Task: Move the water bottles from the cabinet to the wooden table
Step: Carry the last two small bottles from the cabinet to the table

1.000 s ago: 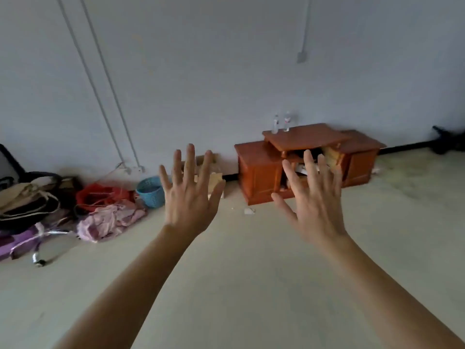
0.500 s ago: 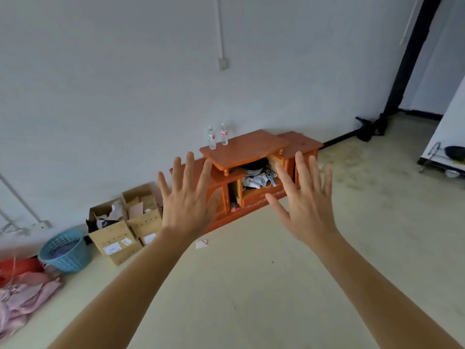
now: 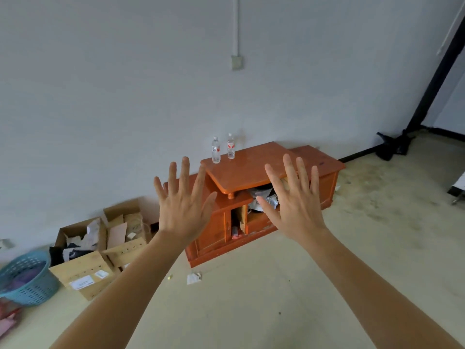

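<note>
Both hands [image 3: 185,210] [image 3: 297,210] empty, fingers [image 3: 185,172] spread; bottles [image 3: 216,150] stand close together on cabinet [image 3: 251,172], rushed grab could topple one.

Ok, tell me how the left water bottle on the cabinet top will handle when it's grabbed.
The left water bottle stands tall and narrow on the cabinet, so a sideways nudge would probably tip it. It looks like clear thin plastic, likely to flex under a squeeze. Lying down, its round body would probably roll.
</note>
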A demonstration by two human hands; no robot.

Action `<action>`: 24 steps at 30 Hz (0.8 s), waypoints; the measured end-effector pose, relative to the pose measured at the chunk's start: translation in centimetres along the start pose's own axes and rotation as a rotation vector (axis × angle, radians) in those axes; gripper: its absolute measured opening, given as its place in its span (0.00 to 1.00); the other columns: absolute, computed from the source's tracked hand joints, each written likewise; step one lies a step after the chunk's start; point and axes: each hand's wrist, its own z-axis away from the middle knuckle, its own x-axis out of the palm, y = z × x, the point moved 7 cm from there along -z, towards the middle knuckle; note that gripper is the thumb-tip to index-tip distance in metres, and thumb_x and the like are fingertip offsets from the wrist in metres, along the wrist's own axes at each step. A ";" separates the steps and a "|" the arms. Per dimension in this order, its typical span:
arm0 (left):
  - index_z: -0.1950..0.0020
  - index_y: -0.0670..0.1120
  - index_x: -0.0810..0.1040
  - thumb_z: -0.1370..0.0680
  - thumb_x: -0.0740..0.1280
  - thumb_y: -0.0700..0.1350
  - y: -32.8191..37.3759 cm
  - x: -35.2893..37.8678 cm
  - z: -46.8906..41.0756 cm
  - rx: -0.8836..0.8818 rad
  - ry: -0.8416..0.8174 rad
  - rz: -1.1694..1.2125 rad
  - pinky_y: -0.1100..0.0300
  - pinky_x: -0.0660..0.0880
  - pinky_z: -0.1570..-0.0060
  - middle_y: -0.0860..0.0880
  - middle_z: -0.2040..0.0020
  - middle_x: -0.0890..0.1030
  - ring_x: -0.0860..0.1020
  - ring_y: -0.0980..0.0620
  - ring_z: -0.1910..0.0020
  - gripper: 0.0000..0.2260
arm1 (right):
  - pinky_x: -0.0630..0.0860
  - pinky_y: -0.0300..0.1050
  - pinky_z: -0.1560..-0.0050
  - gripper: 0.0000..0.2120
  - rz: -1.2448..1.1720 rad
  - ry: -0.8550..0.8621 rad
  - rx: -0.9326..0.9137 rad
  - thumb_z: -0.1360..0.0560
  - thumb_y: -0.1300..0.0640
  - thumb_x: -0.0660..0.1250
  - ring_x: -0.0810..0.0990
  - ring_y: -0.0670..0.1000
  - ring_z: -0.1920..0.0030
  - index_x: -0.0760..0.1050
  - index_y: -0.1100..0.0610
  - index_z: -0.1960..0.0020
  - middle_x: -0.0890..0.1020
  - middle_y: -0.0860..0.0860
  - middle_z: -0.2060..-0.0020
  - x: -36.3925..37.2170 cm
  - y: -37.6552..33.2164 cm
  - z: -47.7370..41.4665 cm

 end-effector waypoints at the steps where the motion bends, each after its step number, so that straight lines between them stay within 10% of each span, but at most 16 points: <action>1: 0.19 0.52 0.52 0.18 0.43 0.66 -0.1 1.2 -2.5 -0.001 -0.005 0.011 0.29 0.52 0.29 0.42 0.18 0.52 0.51 0.36 0.20 0.31 | 0.51 0.71 0.23 0.35 0.004 -0.005 0.010 0.19 0.32 0.53 0.54 0.67 0.20 0.56 0.50 0.18 0.56 0.62 0.19 1.3 0.5 -2.0; 24: 0.18 0.52 0.45 0.18 0.45 0.65 4.9 33.5 -46.4 -0.107 -0.196 0.083 0.34 0.50 0.25 0.44 0.18 0.44 0.45 0.40 0.19 0.31 | 0.49 0.69 0.22 0.39 -0.132 -0.214 0.083 0.20 0.30 0.50 0.51 0.66 0.20 0.48 0.50 0.17 0.50 0.61 0.18 42.9 22.5 -36.4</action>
